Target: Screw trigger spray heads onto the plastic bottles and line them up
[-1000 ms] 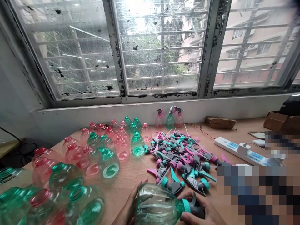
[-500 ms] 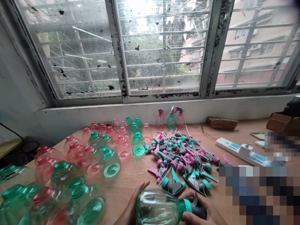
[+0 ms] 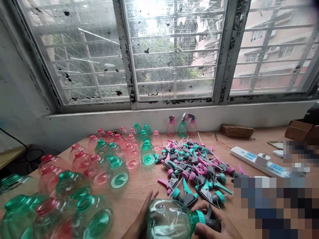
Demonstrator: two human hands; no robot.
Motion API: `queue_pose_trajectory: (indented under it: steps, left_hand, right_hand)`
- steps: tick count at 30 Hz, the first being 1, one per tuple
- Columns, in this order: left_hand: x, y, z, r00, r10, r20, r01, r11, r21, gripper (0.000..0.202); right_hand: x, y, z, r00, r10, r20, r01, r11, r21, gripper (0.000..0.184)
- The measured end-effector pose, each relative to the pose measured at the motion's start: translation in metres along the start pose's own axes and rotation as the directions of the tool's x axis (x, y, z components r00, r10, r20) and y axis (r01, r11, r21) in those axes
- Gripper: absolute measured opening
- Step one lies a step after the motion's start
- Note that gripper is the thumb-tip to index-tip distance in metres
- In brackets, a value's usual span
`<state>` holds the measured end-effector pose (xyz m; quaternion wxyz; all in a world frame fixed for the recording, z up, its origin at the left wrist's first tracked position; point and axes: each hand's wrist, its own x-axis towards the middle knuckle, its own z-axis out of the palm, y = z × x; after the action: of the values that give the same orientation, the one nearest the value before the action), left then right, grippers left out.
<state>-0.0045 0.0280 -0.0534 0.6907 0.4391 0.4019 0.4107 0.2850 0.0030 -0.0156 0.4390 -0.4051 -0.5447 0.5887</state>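
Clear green plastic bottle (image 3: 169, 220), long axis left-right: my left hand (image 3: 141, 219) cups its body; right-hand fingers (image 3: 203, 229) clench its grey trigger sprayer (image 3: 211, 219).

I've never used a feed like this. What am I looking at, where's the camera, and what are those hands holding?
The one view comes from a camera worn on a person's head, looking down at their own bare hands. The left hand cradles a green bottle lying on its side; the right hand grips the grey sprayer at its neck. On the table stand open pink and green bottles, beside a pile of sprayers. Three finished bottles stand by the wall, a power strip to the right.
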Motion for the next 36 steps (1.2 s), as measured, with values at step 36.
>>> queue_pose_trajectory:
  steps: [36]
  left_hand:
    - [-0.043, 0.02, 0.005, 0.914, 0.263, 0.308, -0.315, 0.94, 0.133, 0.1]
  right_hand:
    - [0.0, -0.003, -0.002, 0.997, -0.045, -0.07, 0.038, 0.994, -0.098, 0.06]
